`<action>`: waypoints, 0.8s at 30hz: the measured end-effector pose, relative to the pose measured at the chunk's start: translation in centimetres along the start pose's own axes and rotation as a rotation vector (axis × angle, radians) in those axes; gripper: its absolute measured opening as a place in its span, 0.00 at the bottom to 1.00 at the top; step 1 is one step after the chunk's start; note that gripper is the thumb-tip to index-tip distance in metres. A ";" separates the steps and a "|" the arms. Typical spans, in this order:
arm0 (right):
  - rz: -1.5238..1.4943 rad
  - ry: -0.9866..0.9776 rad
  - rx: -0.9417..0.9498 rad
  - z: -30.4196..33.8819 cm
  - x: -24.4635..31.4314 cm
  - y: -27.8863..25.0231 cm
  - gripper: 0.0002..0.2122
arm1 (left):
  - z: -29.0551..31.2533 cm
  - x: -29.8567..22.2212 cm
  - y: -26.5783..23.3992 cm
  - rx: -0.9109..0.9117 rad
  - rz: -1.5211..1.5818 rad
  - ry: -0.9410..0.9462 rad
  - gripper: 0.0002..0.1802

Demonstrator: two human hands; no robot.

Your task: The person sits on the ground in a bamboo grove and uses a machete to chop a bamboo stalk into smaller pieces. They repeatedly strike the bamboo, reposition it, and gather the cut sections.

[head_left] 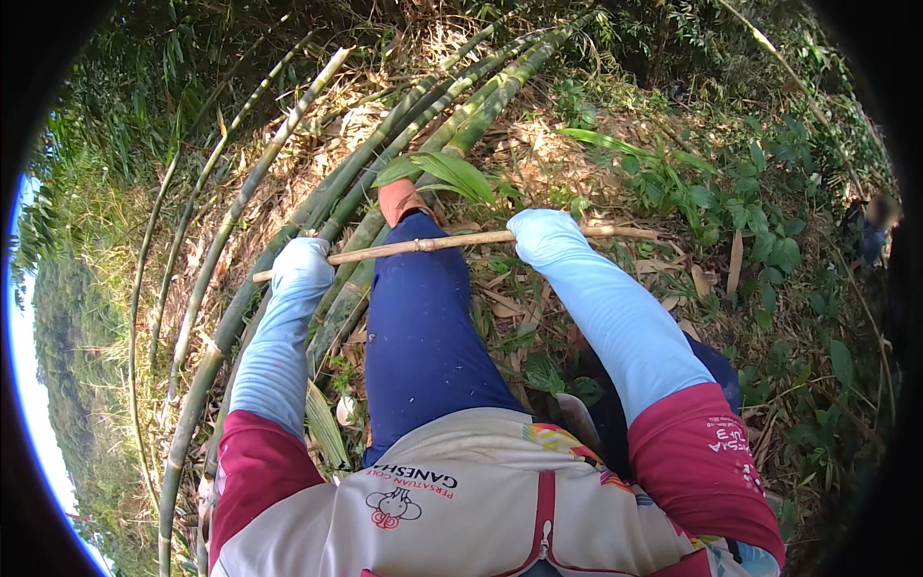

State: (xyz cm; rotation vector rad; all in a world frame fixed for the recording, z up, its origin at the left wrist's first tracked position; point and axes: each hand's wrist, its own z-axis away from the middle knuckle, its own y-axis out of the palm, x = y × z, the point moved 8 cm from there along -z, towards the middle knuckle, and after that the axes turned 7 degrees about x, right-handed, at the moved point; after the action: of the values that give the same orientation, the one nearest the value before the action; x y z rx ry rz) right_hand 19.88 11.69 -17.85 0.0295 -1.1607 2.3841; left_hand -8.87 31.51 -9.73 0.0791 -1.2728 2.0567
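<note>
From where I stand, the stick (423,246) lies across the middle of the frame, slanting a little up to the right, over the blue trouser leg (418,317); I can't tell whether it touches the cloth. The left hand (303,262) has it near its pale left end, left of centre, and the right hand (540,237) grips it just right of centre, with a good length poking out beyond. Both are covered in light blue, the fingers curled tight round the stick, though their tips are hidden from me.

It's thin and dry-looking, so I'd judge it light and fairly stiff, perhaps with a bit of spring, and liable to crack if bent hard. The knots should give some grip; the smooth stretches between might slide under fabric. A wide hold like this one, either side of the knot in the middle, looks the steadiest; the thin, slightly crooked right end seems the poorest place to grab.

Green bamboo poles (199,385) sweep from lower left to top centre, far thicker and surely heavier, over leaf-strewn ground.
</note>
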 end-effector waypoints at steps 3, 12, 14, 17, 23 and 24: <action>-0.005 -0.026 -0.116 0.1 -0.7 -2.9 0.11 | 0.0 0.2 -2.3 -0.185 0.151 0.025 0.10; -0.015 0.022 -0.116 0.5 -0.6 -1.8 0.10 | 0.2 -0.1 -0.5 -0.139 0.191 -0.040 0.10; -0.015 -0.012 -0.136 0.2 -0.6 -1.8 0.10 | 0.3 -0.1 -0.5 -0.210 0.184 -0.030 0.09; -0.052 -0.061 -0.177 0.7 -0.3 -2.2 0.10 | 1.1 0.1 -1.1 -0.295 0.135 -0.040 0.08; -0.122 0.062 -0.153 1.0 -0.2 -4.9 0.12 | 4.9 1.2 -5.4 -0.504 0.252 0.249 0.15; -0.073 0.026 -0.200 1.8 0.6 -6.5 0.13 | 5.3 1.8 -6.0 -0.446 0.256 0.247 0.14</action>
State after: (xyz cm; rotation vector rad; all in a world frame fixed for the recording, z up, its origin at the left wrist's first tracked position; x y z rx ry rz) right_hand 21.81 14.00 -11.77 -0.0250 -1.3562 2.1894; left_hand -8.25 29.77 -1.77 -0.5493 -1.6091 1.8619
